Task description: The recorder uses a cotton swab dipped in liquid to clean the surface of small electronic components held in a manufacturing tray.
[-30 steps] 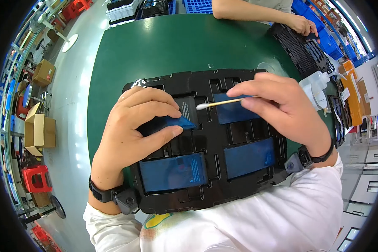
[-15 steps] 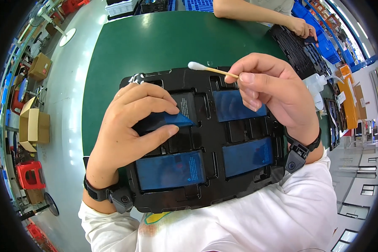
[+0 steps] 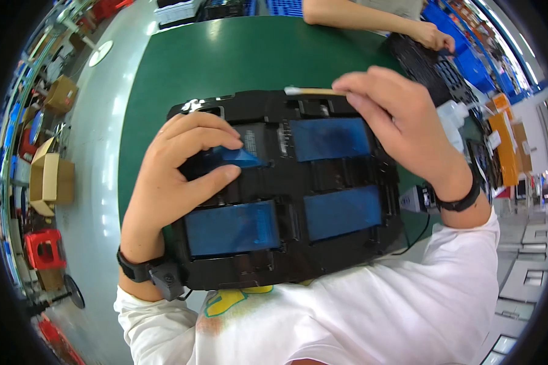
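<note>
Head view shows the left hand (image 3: 176,176) peeling blue film (image 3: 234,157) off one piece in the black tray (image 3: 286,267), right hand (image 3: 402,131) pinching a cotton swab (image 3: 313,92), three films left.

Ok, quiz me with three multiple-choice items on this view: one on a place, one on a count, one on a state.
1. Where is the swab?
A. under the tray
B. in the right hand, over the tray's far edge
C. on the floor

2. How many blue panels show fully uncovered on the tray?
A. one
B. three
C. six

3. What is the left hand doing?
A. pinching a blue film
B. lying flat, open
C. gripping a bottle

Answers: 1 B, the fingers pinch its stick; 2 B, the fourth is under the left hand; 3 A, thumb and fingers close on the film.
</note>
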The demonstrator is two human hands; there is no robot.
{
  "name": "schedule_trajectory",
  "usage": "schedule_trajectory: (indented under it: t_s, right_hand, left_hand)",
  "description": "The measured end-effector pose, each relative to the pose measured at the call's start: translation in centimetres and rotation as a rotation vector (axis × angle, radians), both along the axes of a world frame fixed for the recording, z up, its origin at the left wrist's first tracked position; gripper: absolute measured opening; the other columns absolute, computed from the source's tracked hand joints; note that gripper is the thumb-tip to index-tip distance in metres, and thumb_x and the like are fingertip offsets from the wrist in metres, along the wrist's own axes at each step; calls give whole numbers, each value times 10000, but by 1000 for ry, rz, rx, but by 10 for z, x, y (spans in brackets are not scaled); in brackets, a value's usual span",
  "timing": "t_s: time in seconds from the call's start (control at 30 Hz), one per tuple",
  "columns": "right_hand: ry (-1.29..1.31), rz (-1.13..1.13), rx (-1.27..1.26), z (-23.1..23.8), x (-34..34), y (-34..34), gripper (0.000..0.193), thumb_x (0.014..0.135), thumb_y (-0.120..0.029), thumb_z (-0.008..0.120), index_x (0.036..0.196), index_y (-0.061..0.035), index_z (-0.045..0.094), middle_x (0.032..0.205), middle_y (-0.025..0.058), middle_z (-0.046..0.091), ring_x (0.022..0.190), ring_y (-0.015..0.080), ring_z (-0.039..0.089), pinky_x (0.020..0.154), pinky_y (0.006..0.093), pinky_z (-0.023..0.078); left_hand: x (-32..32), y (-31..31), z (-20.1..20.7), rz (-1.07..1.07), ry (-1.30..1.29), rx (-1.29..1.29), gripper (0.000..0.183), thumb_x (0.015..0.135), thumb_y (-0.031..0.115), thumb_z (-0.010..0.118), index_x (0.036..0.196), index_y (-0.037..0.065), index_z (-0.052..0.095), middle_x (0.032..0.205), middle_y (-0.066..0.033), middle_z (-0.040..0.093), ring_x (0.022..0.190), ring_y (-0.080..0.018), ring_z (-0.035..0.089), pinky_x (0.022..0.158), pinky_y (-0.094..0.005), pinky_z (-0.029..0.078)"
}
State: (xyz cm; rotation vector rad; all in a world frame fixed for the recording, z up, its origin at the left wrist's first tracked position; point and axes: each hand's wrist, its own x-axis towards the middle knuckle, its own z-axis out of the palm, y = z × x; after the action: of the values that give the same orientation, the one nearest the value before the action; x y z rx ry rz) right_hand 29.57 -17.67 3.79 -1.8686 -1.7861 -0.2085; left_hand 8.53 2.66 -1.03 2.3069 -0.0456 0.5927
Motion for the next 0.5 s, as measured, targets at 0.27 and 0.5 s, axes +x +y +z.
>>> schedule_trajectory:
  t_s: [0.27, 0.5]
  right_hand:
    - [532, -156, 290, -6, 4, 4, 162, 909, -114, 574, 992, 7, 644, 743, 26, 603, 657, 84, 517, 595, 258, 418]
    - [1173, -214, 175, -22, -9, 4, 230, 919, -133, 578, 1079, 29, 612, 694, -47, 482, 538, 19, 430, 465, 188, 374]
  left_hand:
    - [-4, 5, 4, -13, 139, -103, 197, 764, 39, 644, 956, 2, 636, 1080, -69, 601, 920, -146, 507, 815, -258, 388]
    - [-3, 6, -1, 31, 105, -181, 151, 767, -7, 624, 913, -1, 659, 1015, -60, 629, 855, -149, 514, 801, -270, 416]
